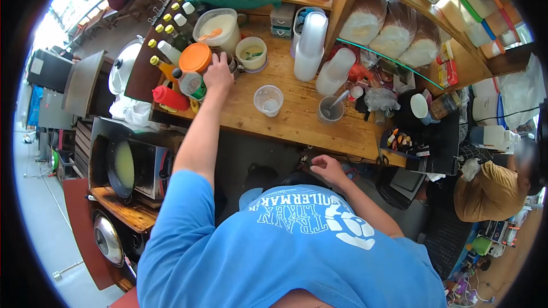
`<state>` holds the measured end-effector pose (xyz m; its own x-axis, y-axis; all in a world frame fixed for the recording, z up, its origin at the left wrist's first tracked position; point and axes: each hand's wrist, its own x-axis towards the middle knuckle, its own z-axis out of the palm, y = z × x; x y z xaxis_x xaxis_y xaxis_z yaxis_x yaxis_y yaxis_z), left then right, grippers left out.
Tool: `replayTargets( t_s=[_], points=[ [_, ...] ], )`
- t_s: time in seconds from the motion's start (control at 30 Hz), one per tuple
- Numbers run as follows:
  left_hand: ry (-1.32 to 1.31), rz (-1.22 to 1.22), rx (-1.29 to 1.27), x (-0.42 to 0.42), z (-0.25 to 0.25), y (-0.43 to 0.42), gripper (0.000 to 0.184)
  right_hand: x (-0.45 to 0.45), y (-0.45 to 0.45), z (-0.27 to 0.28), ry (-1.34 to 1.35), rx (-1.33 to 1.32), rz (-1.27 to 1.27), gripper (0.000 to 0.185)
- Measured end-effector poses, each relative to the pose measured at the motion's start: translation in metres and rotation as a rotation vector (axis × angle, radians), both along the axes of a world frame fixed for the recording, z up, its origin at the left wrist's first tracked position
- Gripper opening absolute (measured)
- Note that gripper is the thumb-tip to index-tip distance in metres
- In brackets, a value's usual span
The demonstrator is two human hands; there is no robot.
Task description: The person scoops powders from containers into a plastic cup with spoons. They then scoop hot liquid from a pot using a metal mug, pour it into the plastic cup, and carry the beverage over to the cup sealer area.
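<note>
My left hand [219,75] is stretched out to the far left of the wooden counter. Its fingers are bent down between a jar with an orange lid [196,57] and a small dark-rimmed container [233,67]; what they grip is hidden. Beside the wrist stands a bottle with a green label [193,85]. A clear plastic cup [268,100] is on the counter to the right of that arm. My right hand [328,169] hangs in front of the counter's edge, fingers loosely apart and holding nothing. Nearest to it on the counter is a grey cup with a spoon [330,110].
Sauce bottles [166,51] and a red squeeze bottle [170,98] line the left edge. White tubs [218,28] stand behind. Stacked cups [311,45] rise at mid-counter, below bagged bread [388,25]. A wok [121,168] is at left; a person in brown [485,191] is at right.
</note>
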<state>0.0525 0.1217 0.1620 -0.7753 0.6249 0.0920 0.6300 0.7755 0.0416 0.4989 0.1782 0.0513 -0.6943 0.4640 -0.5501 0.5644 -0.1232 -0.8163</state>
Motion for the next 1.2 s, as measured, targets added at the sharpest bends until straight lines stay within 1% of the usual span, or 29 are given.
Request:
replayTargets(
  t_s=[0.03, 0.07, 0.1, 0.17, 0.2, 0.23, 0.27, 0.3, 0.33, 0.37, 0.4, 0.43, 0.47, 0.5, 0.53, 0.6, 0.63, 0.67, 0.7, 0.77, 0.8, 0.83, 0.87, 0.9, 0.97, 1.03, 1.07, 1.13, 1.2],
  points=[
    [-0.007, -0.002, -0.004, -0.015, -0.004, 0.012, 0.061, -0.009, 0.001, 0.001, 0.044, -0.008, 0.082, 0.041],
    [-0.046, 0.015, -0.083, -0.034, -0.010, 0.020, 0.060, -0.019, 0.001, 0.001, 0.088, -0.017, 0.163, 0.045],
    [-0.082, 0.030, -0.164, -0.044, -0.013, 0.024, 0.059, -0.033, -0.001, 0.002, 0.083, -0.024, 0.160, 0.045],
    [-0.135, 0.018, -0.222, -0.059, -0.015, 0.032, 0.057, -0.069, -0.008, 0.003, 0.206, -0.055, 0.333, 0.059],
    [-0.183, 0.011, -0.273, -0.066, -0.014, 0.035, 0.055, -0.088, -0.012, 0.008, 0.210, -0.063, 0.321, 0.059],
    [-0.179, 0.000, -0.283, -0.070, -0.015, 0.037, 0.055, -0.106, -0.015, 0.014, 0.225, -0.080, 0.374, 0.066],
    [-0.174, -0.014, -0.302, -0.073, -0.017, 0.037, 0.066, -0.124, -0.019, 0.018, 0.241, -0.096, 0.426, 0.074],
    [-0.172, -0.029, -0.319, -0.072, -0.014, 0.038, 0.077, -0.141, -0.024, 0.011, 0.244, -0.103, 0.411, 0.074],
    [-0.172, -0.040, -0.327, -0.072, -0.010, 0.037, 0.077, -0.156, -0.030, 0.000, 0.261, -0.088, 0.401, 0.078],
    [-0.155, -0.058, -0.320, -0.061, 0.008, 0.035, 0.064, -0.169, -0.035, -0.012, 0.276, -0.074, 0.393, 0.083],
    [-0.139, -0.076, -0.314, -0.052, 0.022, 0.032, 0.052, -0.180, -0.039, -0.024, 0.274, -0.080, 0.384, 0.083],
    [-0.141, -0.082, -0.321, -0.046, 0.029, 0.028, 0.052, -0.191, -0.044, -0.036, 0.318, -0.033, 0.308, 0.085],
    [-0.068, -0.104, -0.259, -0.042, 0.035, 0.023, 0.052, -0.201, -0.049, -0.047, 0.363, 0.013, 0.233, 0.086],
    [0.005, -0.125, -0.198, -0.037, 0.041, 0.017, 0.053, -0.210, -0.052, -0.055, 0.444, 0.131, 0.172, 0.088],
    [0.003, -0.128, -0.207, -0.031, 0.048, 0.008, 0.053, -0.217, -0.054, -0.063, 0.443, 0.123, 0.168, 0.088],
    [0.075, -0.224, -0.095, -0.019, 0.063, -0.009, 0.057, -0.230, -0.054, -0.067, 0.362, 0.076, 0.011, 0.089],
    [0.075, -0.229, -0.099, -0.013, 0.065, -0.015, 0.057, -0.232, -0.055, -0.066, 0.304, 0.093, -0.020, 0.088],
    [0.017, -0.250, -0.113, -0.008, 0.066, -0.021, 0.061, -0.235, -0.056, -0.065, 0.304, 0.090, -0.025, 0.088],
    [-0.042, -0.271, -0.127, -0.003, 0.067, -0.026, 0.064, -0.237, -0.058, -0.065, 0.264, 0.126, -0.090, 0.087],
    [-0.092, -0.338, -0.155, 0.000, 0.047, -0.037, 0.066, -0.245, -0.060, -0.054, 0.228, 0.171, -0.201, 0.083],
    [-0.122, -0.362, -0.166, 0.001, 0.032, -0.042, 0.065, -0.251, -0.061, -0.055, 0.224, 0.172, -0.204, 0.083],
    [-0.126, -0.366, -0.164, 0.001, 0.017, -0.047, 0.065, -0.258, -0.062, -0.057, 0.226, 0.116, -0.221, 0.077],
    [-0.160, -0.371, -0.198, 0.001, 0.002, -0.051, 0.071, -0.267, -0.062, -0.059, 0.228, 0.059, -0.238, 0.072],
    [-0.196, -0.375, -0.234, 0.001, -0.004, -0.054, 0.076, -0.278, -0.060, -0.059, 0.224, 0.060, -0.242, 0.072],
    [-0.210, -0.369, -0.219, -0.001, -0.009, -0.062, 0.076, -0.310, -0.049, -0.062, 0.303, 0.328, -0.174, 0.060],
    [-0.221, -0.355, -0.204, -0.005, -0.012, -0.067, 0.076, -0.350, -0.033, -0.077, 0.433, 0.412, -0.281, 0.055],
    [-0.219, -0.369, -0.205, -0.007, -0.014, -0.069, 0.076, -0.366, -0.023, -0.076, 0.433, 0.410, -0.275, 0.055],
    [-0.213, -0.378, -0.205, -0.011, -0.016, -0.072, 0.076, -0.393, -0.004, -0.061, 0.341, 0.597, -0.229, 0.055],
    [-0.212, -0.394, -0.216, -0.010, -0.018, -0.074, 0.075, -0.409, 0.001, -0.051, 0.295, 0.604, -0.247, 0.054]
  ],
)
